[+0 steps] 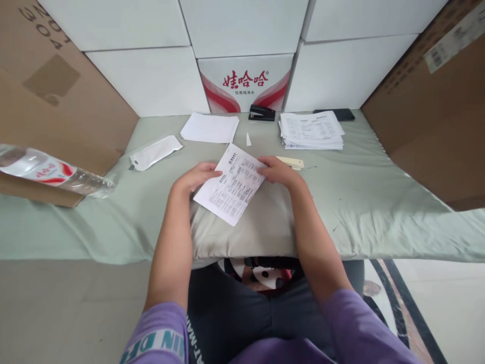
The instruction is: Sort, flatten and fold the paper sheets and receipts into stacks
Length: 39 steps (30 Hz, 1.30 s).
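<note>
A printed sheet of paper (232, 189) is held tilted over the front of the cloth-covered table, its text side up. My left hand (199, 177) grips its left edge, thumb on top and fingers beneath. On the right edge my right hand (278, 171) pinches the sheet the same way. Just behind my right hand lies a cream-coloured flat tool (291, 162), partly hidden by the hand. A small white paper scrap (248, 139) lies beyond the sheet. Whether the held paper is one sheet or more, I cannot tell.
Blank-looking papers (210, 128) lie at the back left, a black stapler (262, 112) at the back middle, a stack of printed sheets (311, 130) and a dark phone (335, 115) at the back right. A white packet (156, 152) and a water bottle (53, 172) are left. Boxes surround the table.
</note>
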{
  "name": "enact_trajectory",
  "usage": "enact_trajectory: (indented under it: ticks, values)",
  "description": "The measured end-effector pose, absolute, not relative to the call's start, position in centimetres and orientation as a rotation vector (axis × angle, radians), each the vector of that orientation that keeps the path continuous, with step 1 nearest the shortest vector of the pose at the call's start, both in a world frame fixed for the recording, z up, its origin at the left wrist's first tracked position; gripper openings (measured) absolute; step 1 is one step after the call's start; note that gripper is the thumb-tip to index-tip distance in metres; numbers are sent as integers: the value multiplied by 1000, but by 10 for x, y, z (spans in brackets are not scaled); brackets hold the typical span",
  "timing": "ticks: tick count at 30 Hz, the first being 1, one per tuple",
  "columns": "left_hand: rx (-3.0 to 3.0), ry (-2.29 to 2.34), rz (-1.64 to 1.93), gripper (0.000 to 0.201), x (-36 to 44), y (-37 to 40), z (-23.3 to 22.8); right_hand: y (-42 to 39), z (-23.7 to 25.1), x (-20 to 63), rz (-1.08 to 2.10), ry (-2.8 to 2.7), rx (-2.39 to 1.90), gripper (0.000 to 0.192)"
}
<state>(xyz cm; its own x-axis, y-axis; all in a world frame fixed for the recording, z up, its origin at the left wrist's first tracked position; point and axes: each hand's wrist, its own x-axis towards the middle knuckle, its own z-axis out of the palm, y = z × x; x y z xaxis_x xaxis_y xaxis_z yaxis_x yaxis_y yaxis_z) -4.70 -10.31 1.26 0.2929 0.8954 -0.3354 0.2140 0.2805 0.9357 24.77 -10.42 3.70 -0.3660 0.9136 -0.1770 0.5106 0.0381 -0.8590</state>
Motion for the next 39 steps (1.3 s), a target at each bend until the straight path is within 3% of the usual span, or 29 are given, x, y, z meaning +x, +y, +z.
enact_trajectory:
  ticks: [8, 13, 20, 32, 39]
  values:
    - [1238, 1252, 685, 48, -38, -108, 20, -98, 56, 302, 728, -1543, -1520, 18]
    - [1212, 1253, 684, 45, -41, -106, 15, -74, 32, 323, 487, -1394, -1530, 17]
    - [1155, 1206, 732, 47, -34, -106, 11, -73, 9, 323, 465, -1267, -1587, 16]
    - [1141, 1293, 801, 27, -11, -100, -8, -70, 3, 318, 393, -1343, -1564, 14]
    - [1135, 1255, 808, 32, 0, -102, -9, -71, 5, 319, 410, -1319, -1557, 16]
